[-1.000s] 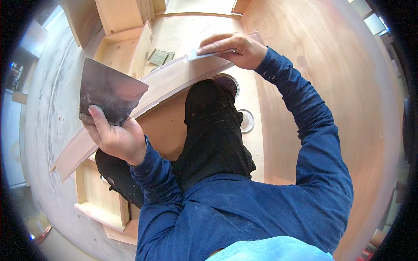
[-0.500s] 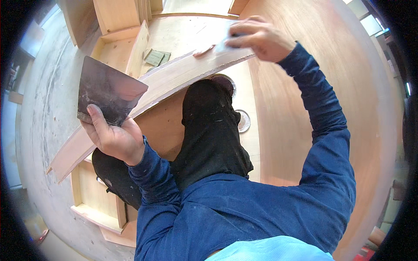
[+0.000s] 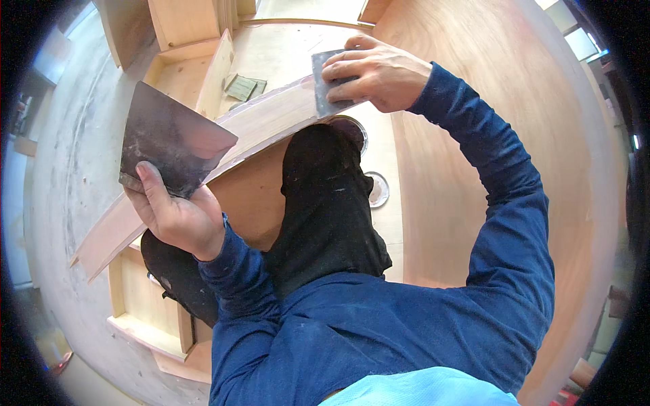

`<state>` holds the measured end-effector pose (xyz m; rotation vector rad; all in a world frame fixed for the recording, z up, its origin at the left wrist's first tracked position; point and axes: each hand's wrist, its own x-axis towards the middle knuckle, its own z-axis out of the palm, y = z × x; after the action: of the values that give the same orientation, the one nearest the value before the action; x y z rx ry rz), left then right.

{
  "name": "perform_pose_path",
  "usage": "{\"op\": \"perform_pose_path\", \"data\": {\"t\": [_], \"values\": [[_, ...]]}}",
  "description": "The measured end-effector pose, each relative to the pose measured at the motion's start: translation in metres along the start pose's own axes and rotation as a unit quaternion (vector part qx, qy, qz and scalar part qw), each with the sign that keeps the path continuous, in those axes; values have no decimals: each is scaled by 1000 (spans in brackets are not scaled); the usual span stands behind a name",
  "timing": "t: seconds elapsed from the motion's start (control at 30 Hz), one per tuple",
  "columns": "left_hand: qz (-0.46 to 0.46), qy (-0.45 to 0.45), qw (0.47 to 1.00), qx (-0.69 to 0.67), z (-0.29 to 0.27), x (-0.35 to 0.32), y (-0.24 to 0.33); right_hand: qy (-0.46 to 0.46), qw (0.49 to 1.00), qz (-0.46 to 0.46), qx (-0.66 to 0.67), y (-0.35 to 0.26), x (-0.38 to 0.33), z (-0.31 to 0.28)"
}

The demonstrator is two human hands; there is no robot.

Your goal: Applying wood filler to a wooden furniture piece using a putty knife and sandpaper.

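Note:
In my left hand (image 3: 177,215) is a wide, dark metal putty scraper (image 3: 169,139), its blade raised above the board and pinned by my thumb. My right hand (image 3: 382,73) grips a flat grey scraper blade (image 3: 325,101), fingers spread over its face. That blade lies against the far part of a long pale wooden board (image 3: 267,122), which runs diagonally past my knees. Whitish smears show along the board's edges. The blade's lower edge appears to touch the board.
Small greenish folded squares (image 3: 242,88) lie beyond the board. Two round containers (image 3: 379,189) stand right of my knee, one partly hidden. Open wooden drawer boxes (image 3: 149,294) sit at the left, others at the far left. A large wooden panel (image 3: 474,203) spreads along the right.
My right hand has come left and slightly nearer with its scraper, from a blurred sweep at the board's far end onto the board. The left hand with its scraper barely moved.

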<state>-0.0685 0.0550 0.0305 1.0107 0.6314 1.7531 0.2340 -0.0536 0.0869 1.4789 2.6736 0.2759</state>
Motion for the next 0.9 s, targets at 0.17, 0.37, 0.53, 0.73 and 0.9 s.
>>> {"op": "perform_pose_path", "data": {"t": [0.17,0.37,0.53,0.73,0.9], "values": [[-5,-19,1000,7,3,-4,-4,14,1000,24,0,12,-40,3],[-53,-6,998,-30,8,-6,2,-37,994,106,-3,21,-77,-4],[-53,-7,998,-29,8,-6,4,111,970,125,178,18,-75,3],[-48,6,997,-58,10,-8,2,173,929,105,311,10,-54,21],[-61,-7,994,-89,7,-6,4,141,963,138,184,30,-70,41]]}}
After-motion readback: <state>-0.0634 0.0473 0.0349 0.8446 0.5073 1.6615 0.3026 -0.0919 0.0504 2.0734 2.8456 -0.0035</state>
